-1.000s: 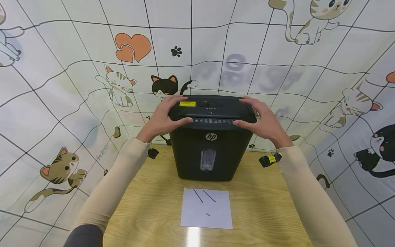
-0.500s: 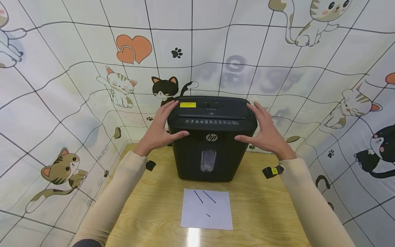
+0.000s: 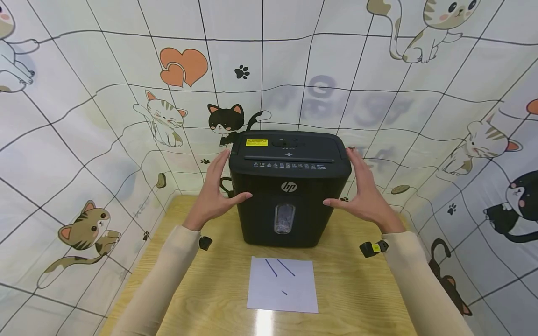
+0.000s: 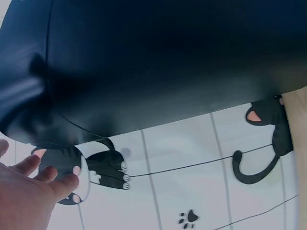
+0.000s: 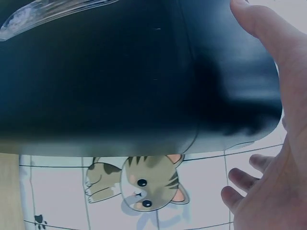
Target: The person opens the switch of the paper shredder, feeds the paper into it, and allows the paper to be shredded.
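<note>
A black HP paper shredder (image 3: 258,214) stands upright on the table, with a control panel on its lid and a small clear window (image 3: 284,219) in front. My left hand (image 3: 214,191) is at its left side and my right hand (image 3: 363,196) at its right side. Both have fingers extended along the sides and thumbs reaching over the front face. In the left wrist view the fingers lie just below the shredder's dark wall (image 4: 158,62). The right wrist view shows the right thumb (image 5: 268,28) spread away from the fingers.
A white paper sheet (image 3: 282,285) with several blue pen strokes lies on the wooden table (image 3: 357,289) before the shredder. Close behind and to both sides hangs a white cat-print cloth (image 3: 281,60). A black wrist camera (image 3: 371,248) sits at the right cuff.
Both hands have slid from the shredder's lid down and outward to its sides, the thumbs dropping from the lid to the front face. The shredder and paper have stayed put.
</note>
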Demonstrator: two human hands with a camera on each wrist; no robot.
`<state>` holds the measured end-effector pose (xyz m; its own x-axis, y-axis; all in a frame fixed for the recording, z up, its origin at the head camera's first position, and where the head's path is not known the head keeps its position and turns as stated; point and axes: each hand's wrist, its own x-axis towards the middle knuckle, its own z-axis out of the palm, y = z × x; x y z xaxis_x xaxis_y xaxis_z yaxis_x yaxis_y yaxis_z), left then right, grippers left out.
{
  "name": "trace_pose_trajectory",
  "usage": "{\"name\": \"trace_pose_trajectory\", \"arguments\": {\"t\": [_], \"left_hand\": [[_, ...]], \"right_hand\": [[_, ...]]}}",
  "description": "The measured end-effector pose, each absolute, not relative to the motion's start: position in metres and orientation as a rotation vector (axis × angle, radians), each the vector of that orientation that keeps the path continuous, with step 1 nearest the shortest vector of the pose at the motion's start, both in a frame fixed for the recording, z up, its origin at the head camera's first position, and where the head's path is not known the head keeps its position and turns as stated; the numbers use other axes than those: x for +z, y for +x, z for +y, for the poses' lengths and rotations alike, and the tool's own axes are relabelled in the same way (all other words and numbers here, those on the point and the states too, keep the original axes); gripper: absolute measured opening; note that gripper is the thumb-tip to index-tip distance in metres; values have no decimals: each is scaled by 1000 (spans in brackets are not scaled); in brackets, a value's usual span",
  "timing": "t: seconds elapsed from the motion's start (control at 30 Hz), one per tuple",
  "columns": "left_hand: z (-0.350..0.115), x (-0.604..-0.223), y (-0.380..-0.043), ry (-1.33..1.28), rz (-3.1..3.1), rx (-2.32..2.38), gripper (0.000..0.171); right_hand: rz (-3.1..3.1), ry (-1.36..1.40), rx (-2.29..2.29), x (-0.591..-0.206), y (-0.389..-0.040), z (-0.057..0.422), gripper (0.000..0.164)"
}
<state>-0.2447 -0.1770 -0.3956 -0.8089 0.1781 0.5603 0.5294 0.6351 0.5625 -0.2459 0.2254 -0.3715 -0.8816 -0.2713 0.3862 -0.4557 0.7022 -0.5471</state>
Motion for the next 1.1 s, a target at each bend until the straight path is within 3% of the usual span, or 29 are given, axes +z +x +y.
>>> {"name": "trace_pose_trajectory", "arguments": {"t": [0.57, 1.1], "left_hand": [[-186, -458, -223, -405, -2464, -1143, 113], [-183, -535, -195, -322, -2526, -1289, 110]], "right_hand": [[-2683, 420, 1079, -427, -226, 236, 129], [-2784, 317, 1192, -500, -204, 238, 122]]}}
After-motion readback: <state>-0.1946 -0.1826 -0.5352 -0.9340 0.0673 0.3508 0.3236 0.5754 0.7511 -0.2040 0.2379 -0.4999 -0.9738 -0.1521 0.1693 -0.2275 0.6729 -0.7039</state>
